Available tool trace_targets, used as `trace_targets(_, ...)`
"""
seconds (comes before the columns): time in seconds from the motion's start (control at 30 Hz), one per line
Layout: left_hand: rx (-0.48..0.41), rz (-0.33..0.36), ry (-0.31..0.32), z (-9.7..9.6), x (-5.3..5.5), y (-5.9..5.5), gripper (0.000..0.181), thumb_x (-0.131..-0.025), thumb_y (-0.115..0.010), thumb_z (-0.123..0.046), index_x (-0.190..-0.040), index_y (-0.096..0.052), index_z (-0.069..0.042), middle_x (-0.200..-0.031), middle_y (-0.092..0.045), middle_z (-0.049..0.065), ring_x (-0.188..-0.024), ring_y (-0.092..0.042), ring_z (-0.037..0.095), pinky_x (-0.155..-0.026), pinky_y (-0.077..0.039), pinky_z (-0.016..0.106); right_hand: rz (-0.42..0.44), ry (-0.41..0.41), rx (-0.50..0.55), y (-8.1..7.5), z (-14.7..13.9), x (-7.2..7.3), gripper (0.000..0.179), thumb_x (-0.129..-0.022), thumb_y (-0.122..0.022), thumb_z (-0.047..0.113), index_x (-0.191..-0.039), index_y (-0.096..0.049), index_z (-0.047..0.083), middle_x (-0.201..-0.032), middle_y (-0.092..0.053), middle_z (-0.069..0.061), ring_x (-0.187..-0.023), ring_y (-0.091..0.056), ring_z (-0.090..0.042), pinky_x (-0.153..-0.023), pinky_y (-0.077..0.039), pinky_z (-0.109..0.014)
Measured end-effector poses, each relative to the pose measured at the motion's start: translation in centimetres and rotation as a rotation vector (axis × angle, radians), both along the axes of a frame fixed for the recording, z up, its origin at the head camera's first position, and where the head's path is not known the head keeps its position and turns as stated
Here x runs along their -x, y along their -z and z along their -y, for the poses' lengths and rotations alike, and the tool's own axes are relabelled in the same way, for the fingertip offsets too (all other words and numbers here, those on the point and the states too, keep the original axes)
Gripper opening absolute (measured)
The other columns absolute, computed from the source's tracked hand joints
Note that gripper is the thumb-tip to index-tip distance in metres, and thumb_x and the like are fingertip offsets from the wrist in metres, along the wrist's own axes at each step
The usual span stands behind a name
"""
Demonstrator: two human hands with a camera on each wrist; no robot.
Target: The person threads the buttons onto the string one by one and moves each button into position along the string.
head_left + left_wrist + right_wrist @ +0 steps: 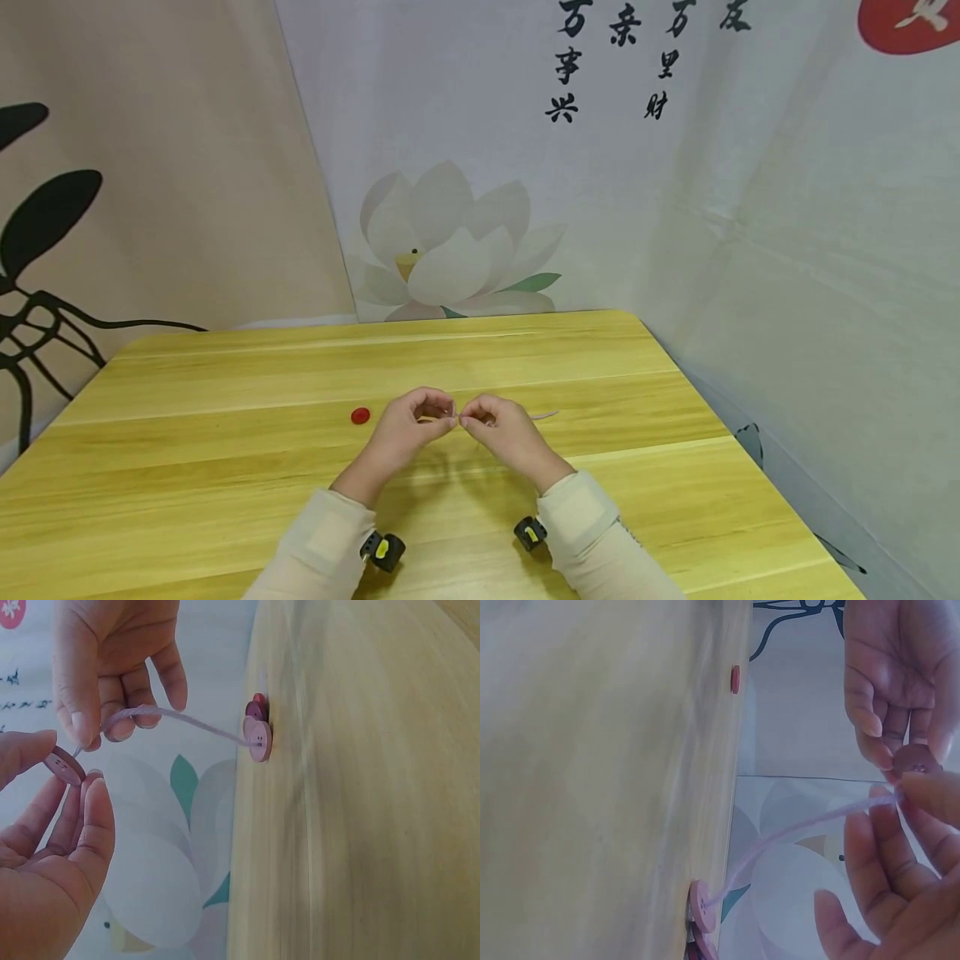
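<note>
My left hand [405, 427] pinches a pink-brown button [63, 765] by its edge, between thumb and fingertips, above the table. Facing it, my right hand [510, 429] pinches a thin lilac cord [802, 825] near its end, right at the button's holes. Whether the tip passes through a hole is too small to tell. From the right hand the cord hangs down to several threaded buttons [259, 739], pink and darker red, bunched on the tabletop. In the head view the right hand hides those buttons.
A single red button [360, 415] lies on the wooden table [225, 500], left of my left hand. Behind the table hangs a printed cloth [465, 100] with a lotus and black characters. Both wrists carry small black cameras.
</note>
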State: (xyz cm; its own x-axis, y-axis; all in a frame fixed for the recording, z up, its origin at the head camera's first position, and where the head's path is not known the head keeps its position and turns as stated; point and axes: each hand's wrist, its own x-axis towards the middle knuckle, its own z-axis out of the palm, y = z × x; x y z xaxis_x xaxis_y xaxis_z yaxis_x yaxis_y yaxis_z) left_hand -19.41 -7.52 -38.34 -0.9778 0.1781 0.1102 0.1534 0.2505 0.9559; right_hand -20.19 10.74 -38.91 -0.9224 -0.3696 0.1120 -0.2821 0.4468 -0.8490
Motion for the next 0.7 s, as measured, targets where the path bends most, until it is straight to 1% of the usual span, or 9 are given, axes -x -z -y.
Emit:
trace_targets(0.1,0.001,0.001,0.006,-0.03,-0.02,0.06,0.024,-0.087,-0.070,-0.007,-0.109,-0.064,0.001,-0.102,-0.065,0.008,-0.098,-0.060,0.022,-0.078,-0.052,0.033,0.005,-0.001,0.001,-0.11,0.08,0.01,0.011,-0.098,-0.058,0.019,-0.100,-0.066,0.011,-0.098,-0.066,-0.008,-0.081,-0.054,-0.015,-0.069,-0.047,-0.030)
trace_targets(0.3,-0.003,0.003,0.007,-0.18,-0.10,0.05,0.022,-0.087,-0.071,-0.007,-0.107,-0.064,0.000,-0.101,-0.065,0.007,-0.096,-0.061,0.021,-0.079,-0.052,0.033,0.003,0.002,-0.001,-0.30,0.15,-0.01,0.011,-0.098,-0.058,0.019,-0.100,-0.066,0.012,-0.095,-0.065,0.001,-0.083,-0.054,-0.015,-0.071,-0.047,-0.031)
trace_targets(0.5,-0.003,0.001,0.009,-0.33,-0.13,0.09,0.022,-0.087,-0.071,-0.007,-0.107,-0.065,0.000,-0.100,-0.066,0.007,-0.096,-0.061,0.021,-0.079,-0.052,0.033,0.011,-0.002,0.013,-0.29,0.18,0.02,0.011,-0.098,-0.058,0.018,-0.101,-0.066,0.011,-0.098,-0.066,-0.002,-0.084,-0.055,-0.016,-0.071,-0.048,-0.030)
trace_targets(0.7,0.002,0.004,0.002,-0.46,-0.23,0.11,0.022,-0.086,-0.072,-0.007,-0.106,-0.065,-0.001,-0.099,-0.067,0.006,-0.095,-0.061,0.020,-0.077,-0.053,0.033,0.011,0.005,0.015,-0.48,0.25,-0.09,0.011,-0.098,-0.057,0.017,-0.100,-0.067,0.011,-0.099,-0.066,-0.001,-0.084,-0.057,-0.017,-0.070,-0.049,-0.030)
